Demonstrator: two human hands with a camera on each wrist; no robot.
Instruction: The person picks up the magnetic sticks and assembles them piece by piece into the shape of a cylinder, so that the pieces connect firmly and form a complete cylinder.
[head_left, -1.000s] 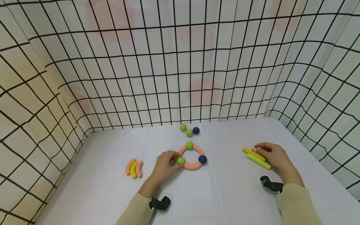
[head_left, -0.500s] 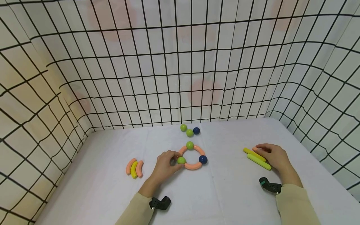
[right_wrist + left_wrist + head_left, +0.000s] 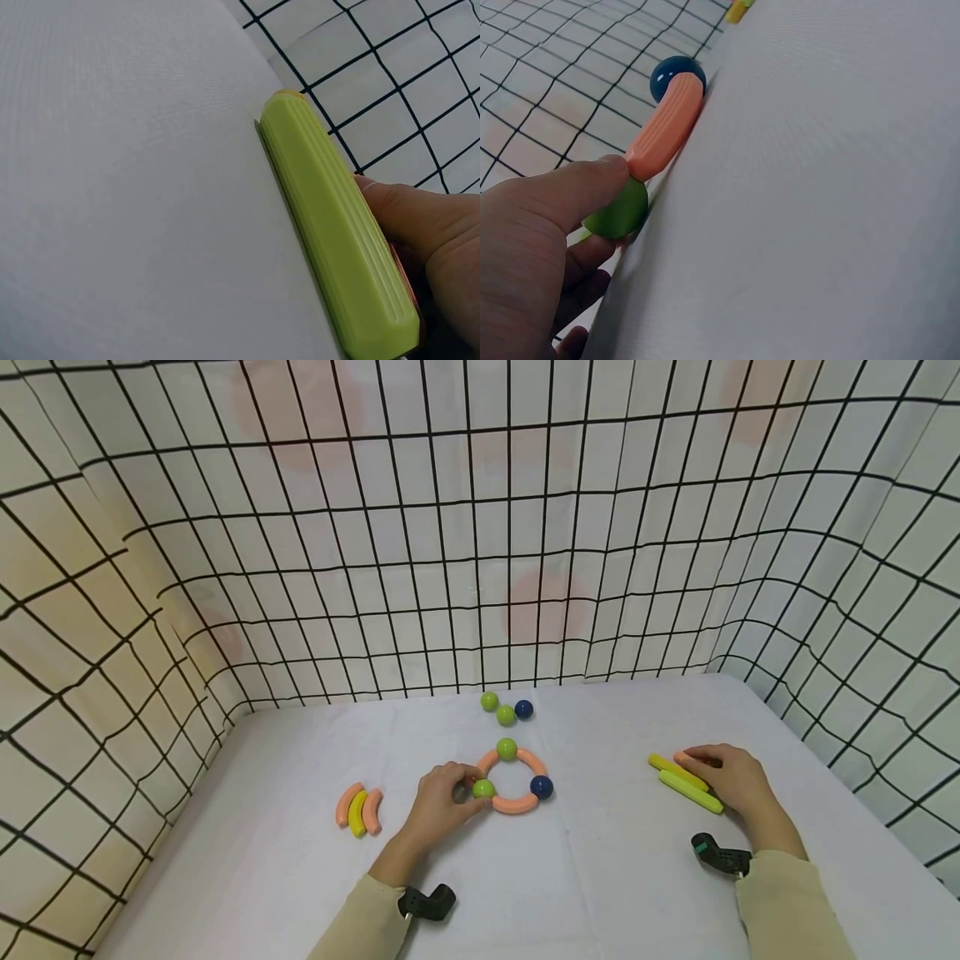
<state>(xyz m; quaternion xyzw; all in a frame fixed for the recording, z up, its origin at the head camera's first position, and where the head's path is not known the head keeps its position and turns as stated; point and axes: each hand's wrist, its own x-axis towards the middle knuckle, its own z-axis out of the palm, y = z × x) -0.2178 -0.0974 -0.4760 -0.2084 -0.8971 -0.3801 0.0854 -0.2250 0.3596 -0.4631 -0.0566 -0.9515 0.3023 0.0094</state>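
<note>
In the head view, my left hand [image 3: 444, 798] is at the left side of a ring made of curved orange sticks [image 3: 514, 804] and balls. Its thumb and fingers pinch the ring's left green ball [image 3: 483, 788]; the left wrist view shows the thumb against this green ball [image 3: 622, 210] and the end of an orange stick [image 3: 667, 124]. A dark blue ball [image 3: 541, 787] and another green ball [image 3: 507, 749] join the ring. At the right, my right hand [image 3: 738, 781] holds an orange stick [image 3: 681, 757], mostly hidden, beside a yellow stick [image 3: 678, 772] and a lime-green stick [image 3: 691, 792].
Two short curved orange sticks [image 3: 372, 811] and a curved yellow stick [image 3: 357, 812] lie at the left. Behind the ring sit two loose green balls [image 3: 506, 715] and a dark blue ball [image 3: 523, 709]. Black netting [image 3: 510, 543] over white cloth encloses the table [image 3: 600, 877].
My right hand and forearm have shifted very slightly; the left hand keeps its place on the ring. The sticks and balls lie as before.
</note>
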